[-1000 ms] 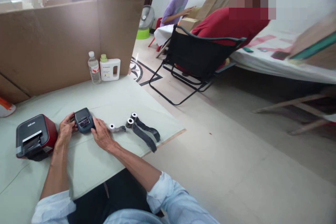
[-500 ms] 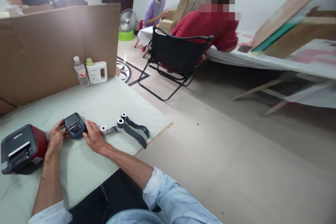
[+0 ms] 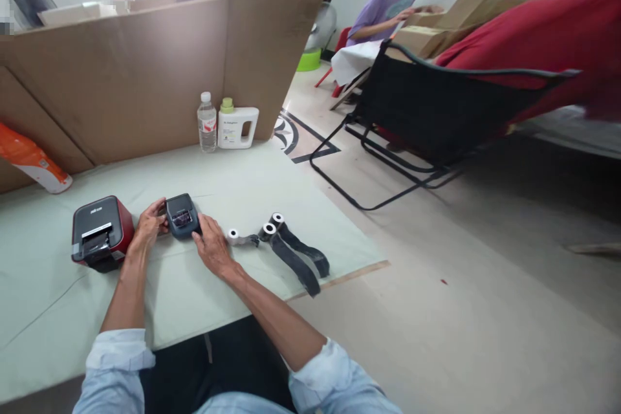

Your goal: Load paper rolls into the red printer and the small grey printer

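Between my two hands is a small dark blue-grey device with a window in its top, which looks like a portable label printer. My left hand is closed on its left side. On its right edge, my right hand grips with the thumb in front. A larger black and red printer stands on the table left of my left hand. Right of my right hand lie a small roll with a grey strip and two rolls with dark strips unwound toward the table edge.
A cardboard panel borders the table's far side. Before it stand a water bottle, a white jug and an orange and white bottle. A black folding chair is on the floor at right; people sit beyond.
My view has turned left, so the table and everything on it sit further right. The orange and white bottle has come into view. Both hands stay on the small printer.
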Motion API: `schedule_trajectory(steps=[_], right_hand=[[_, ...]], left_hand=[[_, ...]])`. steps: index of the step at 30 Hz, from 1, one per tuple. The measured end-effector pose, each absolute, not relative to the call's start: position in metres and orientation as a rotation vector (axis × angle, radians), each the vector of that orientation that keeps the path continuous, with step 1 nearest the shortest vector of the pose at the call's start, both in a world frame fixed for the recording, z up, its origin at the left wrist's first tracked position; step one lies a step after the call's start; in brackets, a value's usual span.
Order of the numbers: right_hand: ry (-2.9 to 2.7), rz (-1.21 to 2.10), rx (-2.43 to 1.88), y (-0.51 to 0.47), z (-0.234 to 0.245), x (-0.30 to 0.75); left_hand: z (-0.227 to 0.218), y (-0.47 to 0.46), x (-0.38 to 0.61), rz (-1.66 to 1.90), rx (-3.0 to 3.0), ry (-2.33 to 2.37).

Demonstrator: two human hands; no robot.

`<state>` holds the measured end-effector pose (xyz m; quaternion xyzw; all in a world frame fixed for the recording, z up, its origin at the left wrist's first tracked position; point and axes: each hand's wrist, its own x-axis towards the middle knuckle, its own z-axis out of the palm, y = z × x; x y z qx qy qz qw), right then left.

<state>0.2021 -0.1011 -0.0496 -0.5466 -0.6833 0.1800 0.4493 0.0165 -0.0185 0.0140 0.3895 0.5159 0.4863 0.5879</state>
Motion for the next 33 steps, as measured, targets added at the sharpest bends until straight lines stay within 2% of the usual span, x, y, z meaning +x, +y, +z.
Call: schedule_trajectory(steps=[22,33], right_hand=[[-1.673,0.437,-1.324,-0.101,-0.054,0.199],[-1.671,0.407,-1.287,-0.103,-0.053,0.201]], left_hand=[[0.019,-0.026,0.008,1.050,1.203,1.269],[0.028,-0.001,0.018,1.114,1.373,1.646]])
